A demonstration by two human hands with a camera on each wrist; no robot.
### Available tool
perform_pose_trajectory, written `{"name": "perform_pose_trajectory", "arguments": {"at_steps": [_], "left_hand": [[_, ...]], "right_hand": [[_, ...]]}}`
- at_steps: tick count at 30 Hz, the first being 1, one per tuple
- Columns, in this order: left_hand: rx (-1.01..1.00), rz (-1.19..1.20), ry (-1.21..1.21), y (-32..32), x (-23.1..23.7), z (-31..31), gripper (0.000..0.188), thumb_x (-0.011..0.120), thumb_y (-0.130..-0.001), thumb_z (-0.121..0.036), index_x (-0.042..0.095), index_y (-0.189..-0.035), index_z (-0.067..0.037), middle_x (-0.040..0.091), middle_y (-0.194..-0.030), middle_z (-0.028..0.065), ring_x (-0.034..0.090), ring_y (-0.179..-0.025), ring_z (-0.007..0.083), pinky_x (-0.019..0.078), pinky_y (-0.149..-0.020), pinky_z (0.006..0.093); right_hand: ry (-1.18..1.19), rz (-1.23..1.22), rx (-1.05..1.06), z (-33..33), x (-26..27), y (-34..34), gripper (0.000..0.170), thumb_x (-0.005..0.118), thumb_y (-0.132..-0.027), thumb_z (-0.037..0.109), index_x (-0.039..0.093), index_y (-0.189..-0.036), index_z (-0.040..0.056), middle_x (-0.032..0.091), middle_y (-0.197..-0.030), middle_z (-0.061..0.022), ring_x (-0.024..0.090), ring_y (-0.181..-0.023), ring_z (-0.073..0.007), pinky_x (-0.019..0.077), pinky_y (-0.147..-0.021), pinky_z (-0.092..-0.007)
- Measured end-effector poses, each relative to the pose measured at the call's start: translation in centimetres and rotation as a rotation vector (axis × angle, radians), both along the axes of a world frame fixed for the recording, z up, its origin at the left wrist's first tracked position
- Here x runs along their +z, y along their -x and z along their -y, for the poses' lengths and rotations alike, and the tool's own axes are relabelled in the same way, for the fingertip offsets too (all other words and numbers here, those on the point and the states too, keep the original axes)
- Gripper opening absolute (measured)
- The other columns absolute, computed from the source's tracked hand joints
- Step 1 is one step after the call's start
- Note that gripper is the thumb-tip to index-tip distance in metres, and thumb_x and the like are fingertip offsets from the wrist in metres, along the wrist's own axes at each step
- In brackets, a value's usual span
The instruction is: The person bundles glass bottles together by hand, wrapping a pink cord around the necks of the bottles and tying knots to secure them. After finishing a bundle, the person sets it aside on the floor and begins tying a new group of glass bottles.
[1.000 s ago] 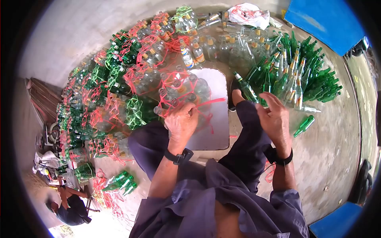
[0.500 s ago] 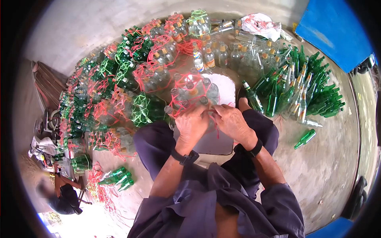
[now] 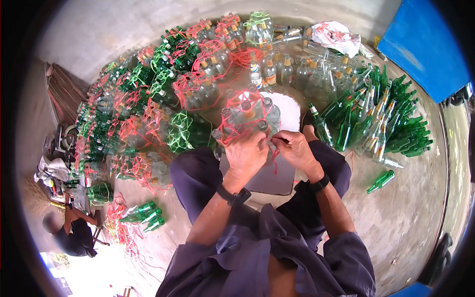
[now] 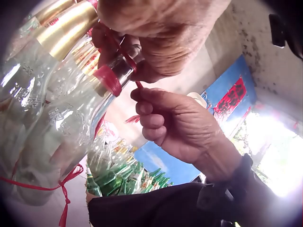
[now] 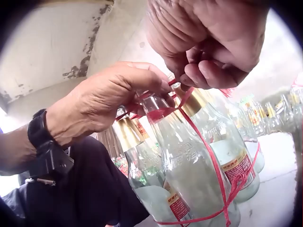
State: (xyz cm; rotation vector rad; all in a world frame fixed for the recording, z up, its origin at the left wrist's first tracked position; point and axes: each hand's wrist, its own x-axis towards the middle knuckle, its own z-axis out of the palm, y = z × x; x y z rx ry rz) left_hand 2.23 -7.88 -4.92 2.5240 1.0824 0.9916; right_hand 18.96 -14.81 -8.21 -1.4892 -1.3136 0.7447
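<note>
A bundle of clear glass bottles (image 3: 246, 115), tied with red plastic string (image 5: 207, 144), stands upright before the person on a white board (image 3: 269, 180). At the near bottle's neck, my left hand (image 3: 246, 153) holds the string, its fingers curled about the neck in the left wrist view. My right hand (image 3: 295, 150) pinches the string between thumb and forefinger, close beside the left. A taut strand (image 4: 138, 85) runs from the neck to the right fingertips in that view. Gold bands (image 5: 128, 135) and red labels (image 5: 236, 166) show on bottles in the right wrist view.
Many bundled bottles (image 3: 190, 94) crowd the left and back. Loose green bottles (image 3: 396, 119) lean in a heap at right; one green bottle (image 3: 380, 181) lies on the floor. A white sack (image 3: 336, 37) lies at the back. Another person (image 3: 74, 230) sits far left.
My right hand has come from the right, above the knee, to the bottle neck beside my left hand and now pinches the string. The head view has shifted slightly.
</note>
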Motion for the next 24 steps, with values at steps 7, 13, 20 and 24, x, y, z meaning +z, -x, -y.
{"name": "perform_pose_trajectory", "arguments": {"at_steps": [7, 13, 20, 24], "left_hand": [[-0.012, -0.004, -0.004, 0.1, 0.2, 0.0, 0.015, 0.077, -0.077, -0.013, 0.068, -0.089, -0.013, 0.068, -0.077, 0.0072, 0.068, -0.07, 0.0308, 0.053, -0.063, 0.0415], [-0.031, -0.013, -0.006, 0.2, 0.0, -0.2, 0.018, 0.077, -0.078, -0.012, 0.066, -0.092, -0.013, 0.068, -0.075, 0.0065, 0.068, -0.068, 0.0298, 0.053, -0.063, 0.0406], [-0.036, -0.027, -0.039, 0.3, 0.0, -0.2, 0.026, 0.079, -0.076, -0.011, 0.064, -0.098, -0.012, 0.068, -0.075, 0.0051, 0.069, -0.068, 0.0294, 0.0536, -0.063, 0.0401], [-0.055, -0.034, -0.047, 0.4, 0.4, -0.2, 0.03, 0.08, -0.074, -0.011, 0.063, -0.099, -0.011, 0.07, -0.077, 0.0051, 0.069, -0.068, 0.0293, 0.0539, -0.064, 0.0396]], "right_hand": [[0.112, -0.203, 0.073, -0.9, -0.7, -0.9, 0.01, 0.07, -0.091, 0.008, 0.074, -0.095, -0.0006, 0.069, -0.074, -0.0044, 0.058, -0.068, -0.007, 0.0493, -0.064, -0.0272], [0.062, -0.153, 0.108, -1.3, -1.4, -1.4, 0.009, 0.072, -0.091, 0.008, 0.074, -0.095, 0.0005, 0.068, -0.073, -0.0025, 0.057, -0.068, -0.0052, 0.0489, -0.063, -0.0259], [0.042, -0.13, 0.066, -1.6, -1.5, -0.6, 0.01, 0.075, -0.089, 0.01, 0.073, -0.09, -0.0001, 0.069, -0.072, -0.0026, 0.058, -0.065, -0.0055, 0.0489, -0.059, -0.027], [0.096, -0.197, 0.07, -1.4, -1.0, -0.4, 0.011, 0.075, -0.089, 0.01, 0.072, -0.088, -0.0007, 0.067, -0.067, -0.0035, 0.056, -0.06, -0.0048, 0.0471, -0.056, -0.0268]]}}
